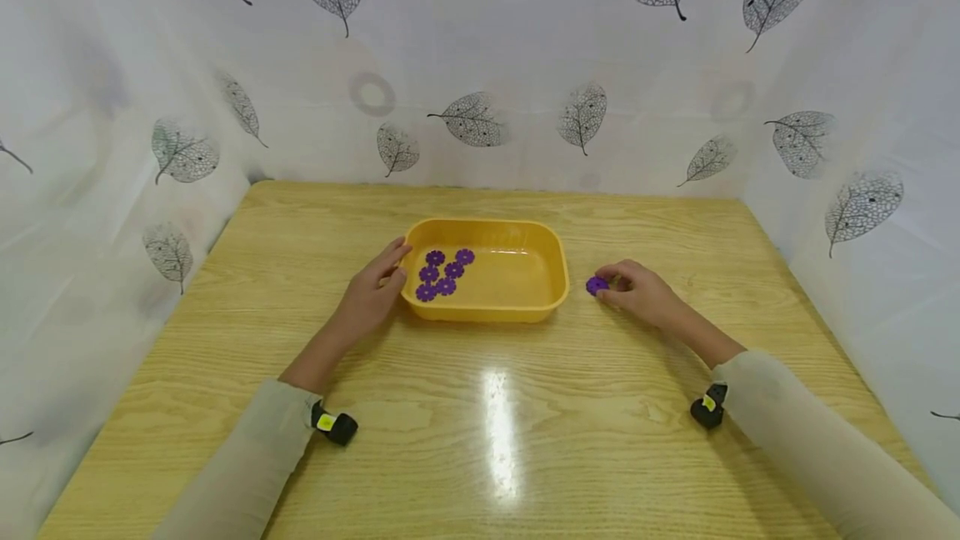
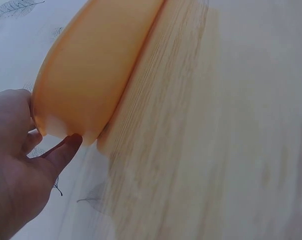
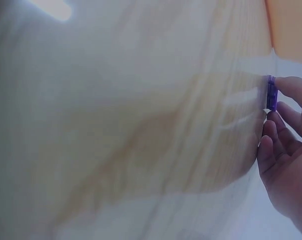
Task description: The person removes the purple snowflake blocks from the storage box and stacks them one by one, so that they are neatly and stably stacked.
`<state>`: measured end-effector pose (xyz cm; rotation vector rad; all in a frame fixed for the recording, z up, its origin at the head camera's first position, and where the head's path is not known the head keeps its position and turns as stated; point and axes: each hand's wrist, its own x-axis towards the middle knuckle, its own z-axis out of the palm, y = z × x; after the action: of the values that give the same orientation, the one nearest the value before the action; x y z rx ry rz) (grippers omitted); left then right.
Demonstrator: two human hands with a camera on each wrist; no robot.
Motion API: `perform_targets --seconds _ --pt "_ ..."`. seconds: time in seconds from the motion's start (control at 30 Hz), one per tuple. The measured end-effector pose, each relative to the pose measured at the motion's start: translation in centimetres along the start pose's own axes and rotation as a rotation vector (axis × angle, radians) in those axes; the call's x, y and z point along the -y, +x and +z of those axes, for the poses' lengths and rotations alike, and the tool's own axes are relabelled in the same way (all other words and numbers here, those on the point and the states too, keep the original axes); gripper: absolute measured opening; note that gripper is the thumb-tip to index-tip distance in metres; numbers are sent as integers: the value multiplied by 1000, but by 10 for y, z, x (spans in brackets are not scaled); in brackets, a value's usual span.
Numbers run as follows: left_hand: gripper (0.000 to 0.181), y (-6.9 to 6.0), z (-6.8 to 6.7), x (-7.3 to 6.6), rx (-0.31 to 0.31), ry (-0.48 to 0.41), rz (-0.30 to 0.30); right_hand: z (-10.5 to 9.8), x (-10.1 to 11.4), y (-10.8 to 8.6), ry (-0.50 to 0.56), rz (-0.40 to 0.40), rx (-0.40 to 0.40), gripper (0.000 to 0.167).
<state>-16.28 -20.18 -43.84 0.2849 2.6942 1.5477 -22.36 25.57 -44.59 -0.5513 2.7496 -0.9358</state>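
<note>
A yellow tray [image 1: 487, 314] sits on the table with several purple flower-shaped pieces [image 1: 428, 274] lying in its left part. At the tray's left end, my left hand [image 1: 369, 294] rests with fingers on the rim; in the left wrist view the thumb of the left hand [image 2: 28, 165] touches the outer wall of the tray [image 2: 90, 70]. To the right of the tray, my right hand [image 1: 640, 293] pinches a purple piece [image 1: 596, 285] at the tabletop. The right wrist view shows the right hand [image 3: 288, 135] with the purple piece [image 3: 272, 93] at its fingertips.
The wooden table [image 1: 420, 457] has a bright light reflection in front of the tray. A white curtain [image 1: 300, 65] with a leaf print stands behind the table and along both sides. Dark wrist cameras [image 1: 339, 428] are strapped to both wrists.
</note>
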Motion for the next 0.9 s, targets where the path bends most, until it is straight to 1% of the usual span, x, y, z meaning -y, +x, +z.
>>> perform_targets --seconds 0.3,0.6,0.8,0.9 --pt "51 0 0 -2 -1 9 -16 -3 1 -3 19 7 -4 42" --pt "51 0 -1 -2 7 1 -20 -13 0 -5 59 77 -30 47" --pt "51 0 0 -1 4 -8 -21 -19 5 -2 70 80 -58 49" --pt "51 0 0 -1 4 -10 -20 -22 11 0 99 83 -66 50"
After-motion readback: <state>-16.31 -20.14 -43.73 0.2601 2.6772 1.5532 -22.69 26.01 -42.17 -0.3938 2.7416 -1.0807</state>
